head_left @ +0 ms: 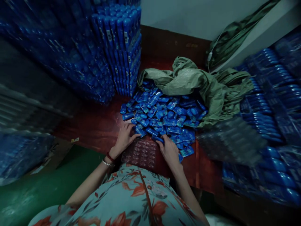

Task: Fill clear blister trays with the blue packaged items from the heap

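Note:
A loose pile of small blue packets [162, 110] lies in front of me, their print too small to read. My left hand [125, 137] is at the near left edge of the pile, thumb and fingers around a blue packet [140, 131]. On the right, my right hand [170, 150] pinches another blue packet [157, 139] between thumb and fingertips. Between my wrists, close to my body, a clear plastic tray [142, 153] with rows of moulded hollows lies on the reddish-brown table [91, 125].
Tall stacks of blue packets in trays [122, 53] rise at the back left. More blue stacks [265, 113] stand at the right, beside a blurred stack of clear trays [232, 141]. A green woven sack [188, 78] covers the pile's back. Clear trays [30, 94] are piled at left.

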Demonstrator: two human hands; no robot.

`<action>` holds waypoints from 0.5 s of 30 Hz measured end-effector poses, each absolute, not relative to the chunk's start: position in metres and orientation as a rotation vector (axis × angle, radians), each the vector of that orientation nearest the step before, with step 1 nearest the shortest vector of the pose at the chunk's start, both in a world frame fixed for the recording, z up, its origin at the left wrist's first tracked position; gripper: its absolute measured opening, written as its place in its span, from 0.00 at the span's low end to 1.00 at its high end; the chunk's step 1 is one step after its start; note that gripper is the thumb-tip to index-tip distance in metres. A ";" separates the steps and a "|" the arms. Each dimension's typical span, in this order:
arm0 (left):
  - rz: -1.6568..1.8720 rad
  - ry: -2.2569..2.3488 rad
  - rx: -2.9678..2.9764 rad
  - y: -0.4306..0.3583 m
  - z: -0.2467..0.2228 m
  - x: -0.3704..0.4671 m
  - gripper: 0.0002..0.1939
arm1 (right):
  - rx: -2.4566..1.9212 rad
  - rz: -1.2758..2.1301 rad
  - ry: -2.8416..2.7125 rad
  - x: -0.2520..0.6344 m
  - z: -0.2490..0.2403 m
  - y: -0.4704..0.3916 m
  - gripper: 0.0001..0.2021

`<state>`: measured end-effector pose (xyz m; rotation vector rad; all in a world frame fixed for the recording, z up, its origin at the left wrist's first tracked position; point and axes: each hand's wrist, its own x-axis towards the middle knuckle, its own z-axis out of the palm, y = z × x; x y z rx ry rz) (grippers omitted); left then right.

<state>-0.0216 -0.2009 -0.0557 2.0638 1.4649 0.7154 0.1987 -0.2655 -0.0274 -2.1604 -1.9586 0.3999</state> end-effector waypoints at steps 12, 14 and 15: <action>0.390 0.947 2.426 -0.166 -0.054 -0.040 0.18 | -1.717 1.262 -1.015 0.210 -0.024 -0.283 0.22; 0.390 0.939 2.401 -0.164 -0.053 -0.041 0.15 | -1.660 1.335 -1.001 0.201 -0.032 -0.284 0.23; 0.412 0.949 2.368 -0.164 -0.052 -0.042 0.14 | -1.662 1.304 -1.046 0.197 -0.035 -0.285 0.22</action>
